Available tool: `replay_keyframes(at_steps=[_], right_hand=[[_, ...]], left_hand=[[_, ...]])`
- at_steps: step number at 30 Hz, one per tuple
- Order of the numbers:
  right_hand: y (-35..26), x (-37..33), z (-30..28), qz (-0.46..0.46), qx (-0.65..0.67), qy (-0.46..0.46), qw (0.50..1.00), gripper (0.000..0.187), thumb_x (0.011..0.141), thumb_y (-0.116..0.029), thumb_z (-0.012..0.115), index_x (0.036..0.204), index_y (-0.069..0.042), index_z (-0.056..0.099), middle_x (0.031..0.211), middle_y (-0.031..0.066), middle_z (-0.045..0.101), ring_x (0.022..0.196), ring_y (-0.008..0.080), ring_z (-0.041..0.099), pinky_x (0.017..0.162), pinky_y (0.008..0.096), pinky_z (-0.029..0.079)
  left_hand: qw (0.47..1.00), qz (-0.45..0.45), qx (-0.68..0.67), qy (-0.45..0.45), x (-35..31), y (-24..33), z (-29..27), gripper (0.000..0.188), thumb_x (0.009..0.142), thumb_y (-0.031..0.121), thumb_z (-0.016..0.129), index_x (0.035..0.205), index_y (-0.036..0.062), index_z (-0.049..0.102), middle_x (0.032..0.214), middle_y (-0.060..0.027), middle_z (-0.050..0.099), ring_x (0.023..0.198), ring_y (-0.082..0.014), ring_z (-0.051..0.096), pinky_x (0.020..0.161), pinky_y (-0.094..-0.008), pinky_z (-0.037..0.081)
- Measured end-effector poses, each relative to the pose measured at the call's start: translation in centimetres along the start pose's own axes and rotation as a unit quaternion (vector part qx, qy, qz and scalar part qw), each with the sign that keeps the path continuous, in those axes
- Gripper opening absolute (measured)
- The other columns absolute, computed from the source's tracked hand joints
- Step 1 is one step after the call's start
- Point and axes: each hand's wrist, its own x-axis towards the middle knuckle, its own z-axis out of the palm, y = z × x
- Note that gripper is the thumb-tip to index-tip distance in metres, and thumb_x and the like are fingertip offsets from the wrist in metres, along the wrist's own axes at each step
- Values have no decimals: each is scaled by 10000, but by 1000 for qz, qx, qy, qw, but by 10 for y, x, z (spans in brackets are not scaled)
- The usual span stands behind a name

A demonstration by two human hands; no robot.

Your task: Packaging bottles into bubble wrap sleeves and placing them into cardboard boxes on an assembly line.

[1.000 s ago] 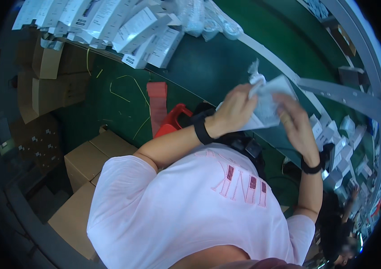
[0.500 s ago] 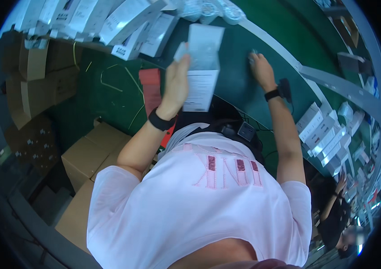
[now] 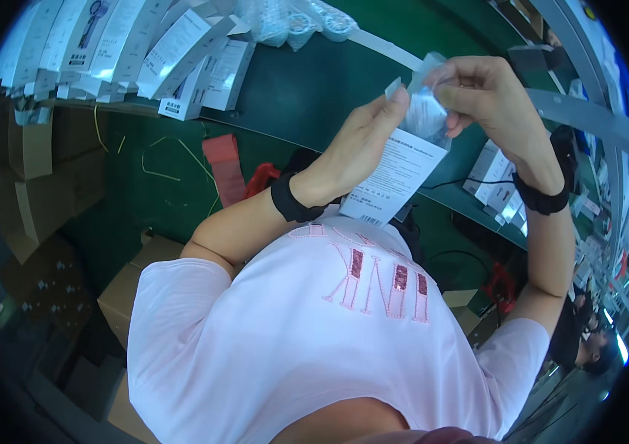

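Note:
A white carton (image 3: 402,176) with printed text on its side tilts in front of my chest, its upper end open. My left hand (image 3: 355,148) is wrapped round its left side, thumb near a raised flap. At the open end, my right hand (image 3: 488,96) pinches a clear plastic bag (image 3: 427,107) with something whitish in it. The bag sits partly inside the carton; its lower part is hidden. I cannot make out what the bag contains.
Several white cartons (image 3: 133,44) stand at the far left of the green table (image 3: 285,89), beside plastic-wrapped rolls (image 3: 300,26). More cartons (image 3: 488,174) lie at right, near a black cable (image 3: 455,181). Brown cardboard boxes (image 3: 33,140) fill the left; another person (image 3: 577,337) is at lower right.
The carton and my left hand have moved right and nearer. My right hand has left the tabletop and come to the carton's open end, where it now grips the clear bag.

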Motion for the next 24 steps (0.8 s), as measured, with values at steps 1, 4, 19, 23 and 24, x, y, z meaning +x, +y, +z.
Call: replay_keyframes(at_steps=[1,4,19,23,24], right_hand=[[-3,-5,3,0,-48,8,999,114,838,-44,616,909,34,657,693,32,608,566,77,599,541,194,512],[-4,-11,6,-127,-311,-43,941,75,800,-20,627,804,51,650,627,68,587,546,111,598,485,226,472],[28,-90,-4,-114,-19,218,969,493,820,-56,654,1289,-24,506,1074,156,639,926,166,626,762,282,507],[95,-81,42,-52,317,228,919,674,819,-206,723,1372,-2,396,1276,142,543,1104,214,567,930,345,465],[100,-81,49,13,485,163,859,723,826,-228,718,1409,-10,352,1309,150,519,1175,233,524,994,355,421]], left_hand=[[999,-22,-20,-27,0,1,4,604,1002,528,325,1203,-3,530,980,-57,605,893,-99,546,800,-232,433],[999,-18,10,-32,0,2,20,584,1006,514,328,1195,1,533,970,-52,601,886,-97,550,786,-224,433],[994,70,-24,-82,-7,-32,-16,729,829,93,708,1391,53,245,1283,-179,489,1186,-245,504,981,-358,416],[973,156,3,-167,11,-23,4,673,806,48,726,1362,39,345,1251,-130,520,1121,-179,535,904,-305,471],[973,144,54,-172,10,-15,11,539,821,114,732,1285,13,476,1207,-94,559,1046,-149,568,854,-287,495]])
